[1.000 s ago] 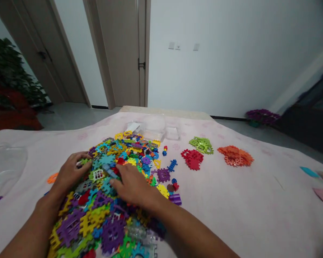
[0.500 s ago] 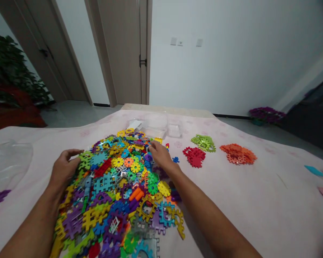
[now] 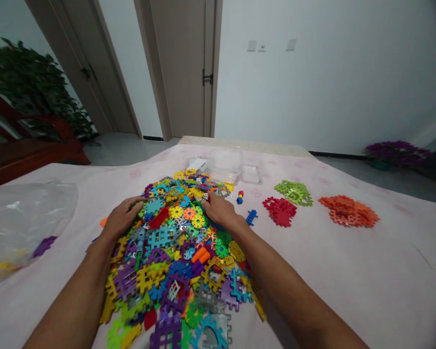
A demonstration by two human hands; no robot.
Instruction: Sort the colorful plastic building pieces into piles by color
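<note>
Watching from my station, I see the left hand [image 3: 121,218] cupped, fingers close together, pressed against the edge of the heap of plastic pieces [image 3: 174,257]. The heap lies between the two hands and runs back along both forearms. The right hand [image 3: 220,211] lies palm down on the heap's far side, fingers pointing away. I cannot tell whether its fingertips pinch anything. Just right of that hand a blue piece [image 3: 251,217] lies alone on the pink sheet [image 3: 349,281]. Further right sit a red pile [image 3: 280,212], a green pile [image 3: 294,192] and an orange pile [image 3: 349,212], each apart. Beyond the fingertips stand clear containers [image 3: 225,167]. Well left of the left hand lies a clear bag [image 3: 22,218].
</note>
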